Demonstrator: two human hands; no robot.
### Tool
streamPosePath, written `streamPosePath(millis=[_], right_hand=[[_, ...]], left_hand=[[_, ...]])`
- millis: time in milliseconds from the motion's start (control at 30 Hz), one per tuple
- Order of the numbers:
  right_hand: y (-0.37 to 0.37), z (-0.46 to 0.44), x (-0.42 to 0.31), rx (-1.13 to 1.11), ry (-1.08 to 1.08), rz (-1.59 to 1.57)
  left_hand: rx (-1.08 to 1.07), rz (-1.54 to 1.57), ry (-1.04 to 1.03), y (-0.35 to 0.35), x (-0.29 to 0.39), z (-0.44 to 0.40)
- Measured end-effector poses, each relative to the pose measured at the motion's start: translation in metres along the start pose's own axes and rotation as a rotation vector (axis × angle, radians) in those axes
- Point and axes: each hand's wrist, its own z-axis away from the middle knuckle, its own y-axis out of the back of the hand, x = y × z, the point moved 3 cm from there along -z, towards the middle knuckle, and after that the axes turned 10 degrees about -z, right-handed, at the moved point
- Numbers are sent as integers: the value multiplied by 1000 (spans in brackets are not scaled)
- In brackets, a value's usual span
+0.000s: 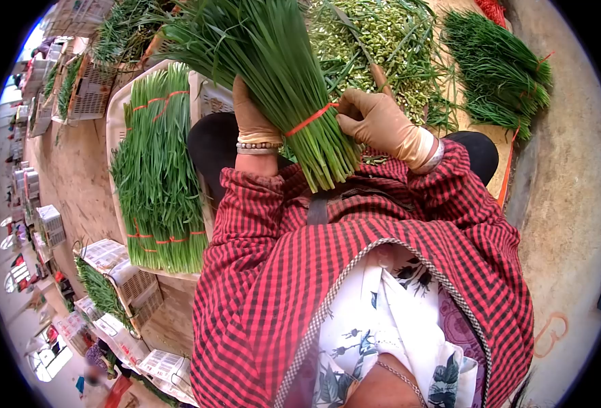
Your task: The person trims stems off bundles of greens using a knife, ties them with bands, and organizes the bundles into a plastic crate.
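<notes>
My left hand [251, 117], in a tan glove, is closed around the side of a thick bunch of garlic chives [266, 61]. The cut stem ends point down toward my lap and the leaves spread to the upper left. A red tie [312, 119] circles the stems. My gloved right hand [385, 124] is at the right side of the bunch, its thumb and forefinger pinched on the end of the red tie. Beyond that hand, a knife [380, 78] with a wooden handle lies over a heap of chive trimmings [399, 44].
At left, a pale crate [119, 115] holds several tied chive bunches [158, 163]. More chive bunches [498, 68] lie at upper right, beside a concrete strip [559, 204]. Several slatted baskets [93, 88] stand farther left. A person [100, 357] is visible at lower left.
</notes>
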Motion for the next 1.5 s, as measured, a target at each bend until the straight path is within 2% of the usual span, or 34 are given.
streamPosePath(millis=[133, 200, 233, 333, 400, 433, 533, 567, 633, 700, 767, 833, 867, 1033, 1100, 1133, 1167, 1233, 1267, 1300, 1367, 1400, 1467, 1500], right_hand=[[1, 7, -9, 22, 45, 231], [1, 11, -6, 93, 199, 355], [2, 14, -5, 92, 203, 354], [20, 26, 13, 113, 131, 618], [48, 35, 39, 163, 1, 709], [70, 40, 56, 203, 31, 795], [146, 46, 106, 234, -420, 984], [153, 46, 99, 224, -425, 1005], [130, 37, 56, 354, -55, 655], [78, 23, -2, 191, 201, 95], [36, 15, -35, 50, 477, 329], [6, 15, -56, -55, 531, 628], [-2, 14, -56, 23, 581, 641], [-1, 15, -45, -22, 531, 763], [9, 19, -36, -38, 469, 499], [16, 19, -27, -36, 375, 454], [20, 21, -25, -38, 377, 456], [31, 15, -23, 144, 125, 348], [31, 9, -18, 145, 246, 277], [31, -2, -11, 53, 223, 200], [18, -27, -34, 3, 93, 284], [7, -45, -35, -13, 13, 279], [-8, -73, -59, 81, 68, -32], [-5, -95, -49, 230, 56, 36]], left_hand=[[51, 35, -42, -5, 6, 4], [7, 103, -83, 1, 13, 2], [7, 101, -86, 3, 17, 2], [30, 48, -223, 15, 42, 2], [74, 44, -291, 31, 59, 5], [100, 30, -330, 37, 66, 7], [130, 27, -401, 54, 78, 8], [130, 29, -403, 52, 78, 10], [88, -11, -387, 41, 74, 14], [47, 26, -353, 40, 66, 9], [-82, 135, -238, 25, 51, 7], [-90, 106, -226, 18, 46, 6], [-121, 164, -189, 17, 45, 5], [-54, 157, -174, 19, 42, 6], [-16, 142, -181, 24, 42, 6], [-45, 182, -160, 26, 42, 7], [-75, 219, -141, 28, 42, 7], [52, 23, -164, 13, 44, 18], [109, -316, -351, 11, 43, 19], [58, -78, -248, 15, 39, 12], [150, 70, -143, -4, 20, 12], [178, -13, -190, -13, 11, 12], [233, -207, -248, -21, -16, 5], [232, -246, -363, -35, -23, 8]])
